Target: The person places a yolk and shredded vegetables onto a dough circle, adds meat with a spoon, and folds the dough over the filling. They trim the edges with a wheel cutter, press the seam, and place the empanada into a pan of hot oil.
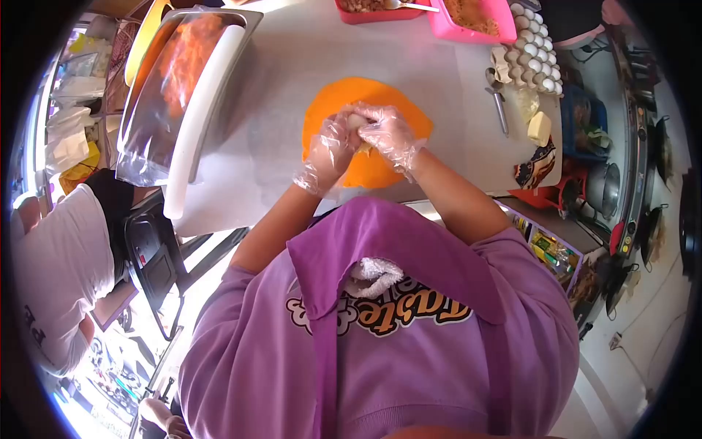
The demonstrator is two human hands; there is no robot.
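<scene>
Clear plastic gloves (313,173) on left hand (333,145) and right hand (387,133), curled together snugly around a pale rounded piece (357,121), held over a roundish orange sheet (362,92) on the pale table (256,139), with an egg tray (512,64) well apart to the right.

**Worn: two purples, plus clear plastic**

Loose lavender fabric top (417,373), wide sleeves (504,252), fine horizontal lines low on front. Chest print: orange "Taste" lettering (447,307), dark outline, upside down in view; more text partly covered. Darker purple fabric apron (409,228), flared bib, long straps (499,366). White fluffy cloth (379,278) at bib edge. Thin, clear, wrinkled plastic gloves (404,152) on left hand (333,146) and right hand (386,133), cuffs loose.
</scene>
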